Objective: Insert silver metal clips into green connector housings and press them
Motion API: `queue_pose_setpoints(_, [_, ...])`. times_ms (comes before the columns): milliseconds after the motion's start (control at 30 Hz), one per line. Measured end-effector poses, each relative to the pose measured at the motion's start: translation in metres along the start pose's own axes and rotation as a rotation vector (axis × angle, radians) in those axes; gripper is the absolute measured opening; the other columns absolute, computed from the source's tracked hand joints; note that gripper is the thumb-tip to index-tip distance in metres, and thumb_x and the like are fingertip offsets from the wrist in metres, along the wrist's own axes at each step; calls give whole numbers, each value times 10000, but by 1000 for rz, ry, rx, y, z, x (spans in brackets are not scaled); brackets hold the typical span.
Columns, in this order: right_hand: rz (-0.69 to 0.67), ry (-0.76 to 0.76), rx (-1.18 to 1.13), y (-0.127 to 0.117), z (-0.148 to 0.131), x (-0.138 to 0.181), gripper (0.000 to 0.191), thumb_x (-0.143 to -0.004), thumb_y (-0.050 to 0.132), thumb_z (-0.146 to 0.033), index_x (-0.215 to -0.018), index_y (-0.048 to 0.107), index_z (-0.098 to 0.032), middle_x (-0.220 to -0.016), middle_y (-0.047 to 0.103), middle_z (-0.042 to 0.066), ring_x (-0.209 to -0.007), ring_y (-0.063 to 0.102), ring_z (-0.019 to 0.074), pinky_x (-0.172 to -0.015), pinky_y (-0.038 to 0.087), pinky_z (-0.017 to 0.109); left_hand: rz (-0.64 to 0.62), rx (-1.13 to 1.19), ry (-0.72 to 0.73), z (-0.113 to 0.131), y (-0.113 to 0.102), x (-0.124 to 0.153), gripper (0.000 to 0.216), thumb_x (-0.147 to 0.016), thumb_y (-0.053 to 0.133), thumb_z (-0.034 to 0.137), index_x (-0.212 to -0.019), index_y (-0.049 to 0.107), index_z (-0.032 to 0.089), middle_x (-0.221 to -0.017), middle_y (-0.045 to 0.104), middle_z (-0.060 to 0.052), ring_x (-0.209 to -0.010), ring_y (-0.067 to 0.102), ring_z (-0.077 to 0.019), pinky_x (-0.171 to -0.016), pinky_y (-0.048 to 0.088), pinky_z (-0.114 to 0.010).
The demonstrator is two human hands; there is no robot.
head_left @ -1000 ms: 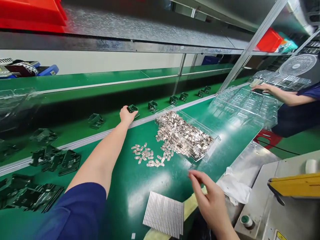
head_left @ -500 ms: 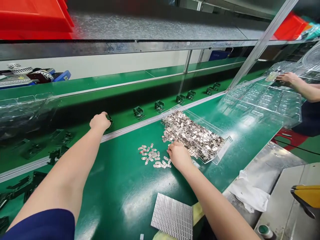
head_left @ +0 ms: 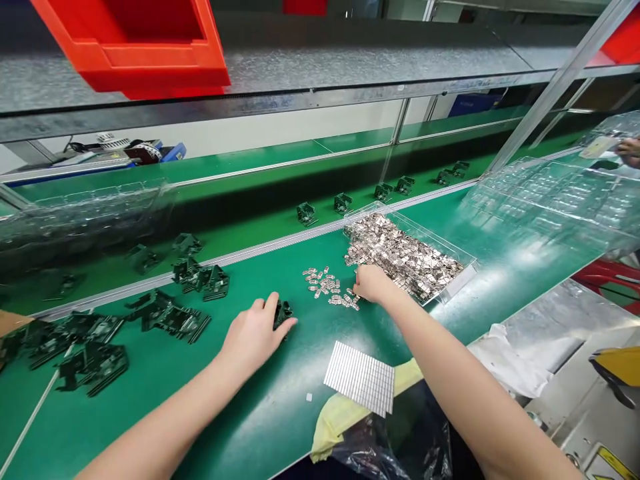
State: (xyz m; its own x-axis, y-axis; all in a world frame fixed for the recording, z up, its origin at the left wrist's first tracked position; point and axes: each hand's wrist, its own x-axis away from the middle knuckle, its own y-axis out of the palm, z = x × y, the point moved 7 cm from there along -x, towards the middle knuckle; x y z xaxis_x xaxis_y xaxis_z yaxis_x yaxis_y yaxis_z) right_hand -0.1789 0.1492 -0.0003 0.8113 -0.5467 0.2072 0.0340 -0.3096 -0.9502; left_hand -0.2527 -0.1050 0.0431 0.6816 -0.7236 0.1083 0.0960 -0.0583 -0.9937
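Note:
My left hand [head_left: 257,327] is closed round a small dark green circuit board assembly [head_left: 283,312], just above the green bench top. The fingers of my right hand [head_left: 371,283] pinch together at the edge of a loose scatter of small silvery metal pieces [head_left: 325,283]; what is between the fingertips is hidden. Right behind that hand lies a clear plastic tray [head_left: 467,270] heaped with many more such pieces. Closer to me, a ribbed silver block of rows [head_left: 361,379] rests on a yellow cloth [head_left: 333,420]. A tiny white square [head_left: 309,397] lies beside it.
Several circuit board assemblies [head_left: 170,317] lie on the left, and others [head_left: 306,213] stand along the conveyor lane behind a metal rail [head_left: 280,241]. A red bin [head_left: 150,57] sits on the shelf above. Clear blister trays [head_left: 540,200] and another person's hand [head_left: 629,152] are at right.
My left hand has come from the conveyor lane over the rail to the near bench, bringing a circuit board assembly. My right hand stays by the metal pieces. The view has shifted left.

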Motion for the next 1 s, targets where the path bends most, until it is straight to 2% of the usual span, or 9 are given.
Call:
queue_pose_setpoints(133, [184, 4, -207, -14, 8, 23, 153, -798, 647, -142, -670, 562, -147, -825, 646, 73, -754, 613, 187, -702, 480, 320, -100, 249, -7, -34, 12, 20, 995, -719, 603, 667, -1508, 171, 243, -1358, 545, -179, -1140, 600, -383, -820, 520, -431])
queue_pose_setpoints(267, [351, -13, -505, -21, 14, 65, 181, -837, 548, -282, -683, 501, -199, -775, 649, 54, -693, 606, 179, -624, 464, 284, -51, 506, 166, -57, 26, 13, 997, -717, 685, 530, -1512, 137, 283, -1568, 272, -117, -1372, 389, -336, -1031, 434, -435])
queue_pose_setpoints(400, [364, -35, -835, -11, 5, 113, 295, -767, 620, -472, -697, 502, -211, -653, 636, 32, -603, 597, 172, -554, 482, 279, -58, 611, 297, -44, 43, -7, 897, -753, 688, 379, -1499, 202, 269, -1459, 454, -131, -1323, 455, -324, -1050, 415, -473])
queue_pose_setpoints(533, [329, 104, -1303, 12, 11, 157, 390, -618, 811, -440, -854, 634, -184, -666, 682, 39, -585, 615, 175, -564, 504, 295, 19, 667, 322, -30, 42, -12, 849, -705, 726, 329, -1443, 313, 252, -1362, 526, -124, -1234, 532, -314, -1019, 455, -475])
queue_pose_setpoints(633, [403, 186, -1340, 23, 25, 186, 296, -636, 825, -412, -774, 707, -178, -677, 688, 51, -641, 626, 180, -615, 510, 298, 90, 871, 296, -24, 34, -6, 697, -688, 738, 322, -1311, 437, 241, -1270, 550, -94, -1139, 593, -266, -943, 526, -430])
queue_pose_setpoints(733, [591, 148, -1275, 22, 34, 212, 174, -685, 810, -359, -719, 739, -204, -806, 699, 54, -809, 618, 183, -721, 493, 275, 62, 1214, 250, -3, 33, 5, 572, -647, 778, 297, -1138, 495, 218, -1149, 586, -60, -1006, 655, -218, -859, 574, -386])
queue_pose_setpoints(800, [658, 140, -1276, 23, 34, 227, 125, -716, 797, -333, -743, 746, -222, -792, 686, 33, -768, 598, 154, -686, 479, 243, -6, 1449, 255, 24, 35, 16, 590, -617, 803, 250, -1110, 479, 214, -1056, 625, -39, -911, 681, -191, -814, 587, -356])
queue_pose_setpoints(900, [574, 158, -1383, 29, 22, 242, 128, -772, 757, -342, -821, 738, -225, -646, 644, 4, -565, 542, 114, -527, 447, 214, -152, 1697, 290, 73, 37, 37, 603, -606, 812, 176, -1105, 476, 218, -961, 662, -18, -816, 691, -159, -750, 589, -298])
queue_pose_setpoints(1000, [479, 148, -1404, 31, 3, 253, 152, -814, 712, -352, -846, 725, -203, -616, 642, 18, -546, 563, 133, -515, 466, 231, -226, 1818, 282, 106, 38, 56, 552, -597, 812, 114, -1048, 510, 215, -932, 668, -7, -807, 684, -138, -737, 577, -248])
